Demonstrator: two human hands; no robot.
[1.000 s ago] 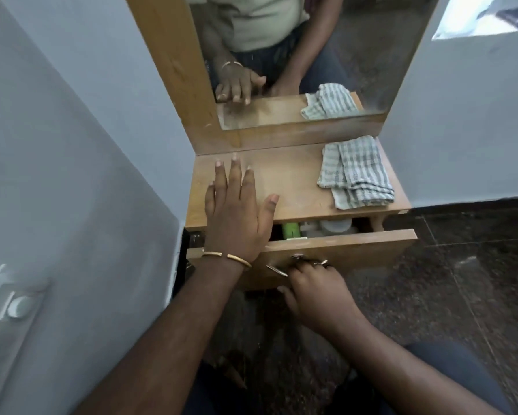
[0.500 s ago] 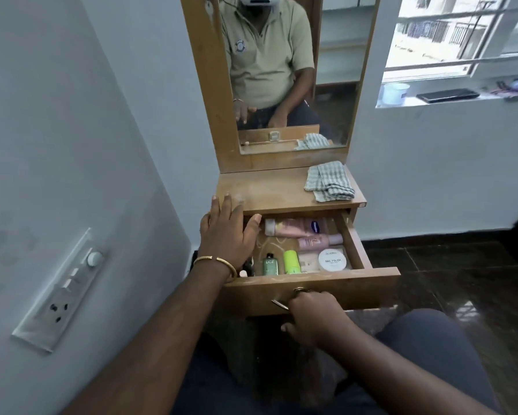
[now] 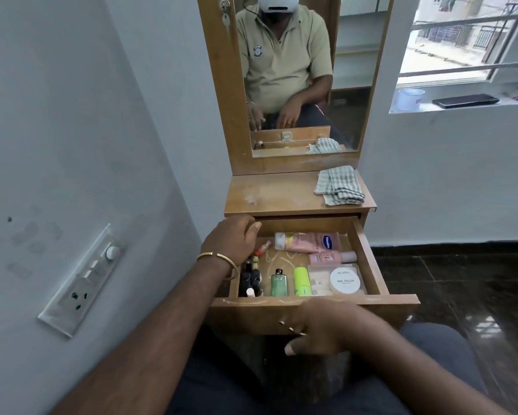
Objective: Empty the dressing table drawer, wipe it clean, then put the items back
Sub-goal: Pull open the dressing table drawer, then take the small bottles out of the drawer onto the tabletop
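With the drawer (image 3: pixel 368 259) open, the empty, loosely curled left hand (image 3: pixel 232 239) should lift bottles (image 3: pixel 253 278) upright at its left edge, right hand (image 3: pixel 317 327) open.

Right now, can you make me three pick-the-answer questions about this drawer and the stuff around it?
1. Where is the checked cloth?
A. on the tabletop, right side
B. inside the drawer
C. on the floor

2. What colour is the round jar marked NAIL POLISH?
A. green
B. white
C. black

3. How is the drawer?
A. shut
B. pulled open and full
C. pulled open and empty

Answers: 1 A, it lies folded on the tabletop below the mirror. 2 B, its lid is white. 3 B, bottles and tubes lie inside, and the left hand hovers over its left end.
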